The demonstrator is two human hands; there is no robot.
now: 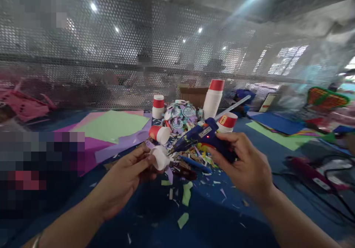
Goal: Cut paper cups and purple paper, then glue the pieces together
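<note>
Between its thumb and fingers, my left hand [129, 177] grips a small white paper cup [160, 158] with a purple paper strip beside it. Wrapped round the handle of a dark blue glue gun [194, 135] is my right hand [245, 163]. The gun's nozzle points left and reaches the rim of the cup; whether it touches is too small to tell. A clear glue stick [233, 107] sticks out of the back of the gun, and a red light glows on its side.
Behind stand a cup stack [212, 102], a decorated round heap [180, 115] and a tipped red-and-white cup [159, 134]. Coloured sheets [111, 126] lie left, a blue sheet [277, 123] right. Paper scraps [187, 193] litter the blue table [216, 218]. A maroon glue gun [310, 172] with cables lies right.
</note>
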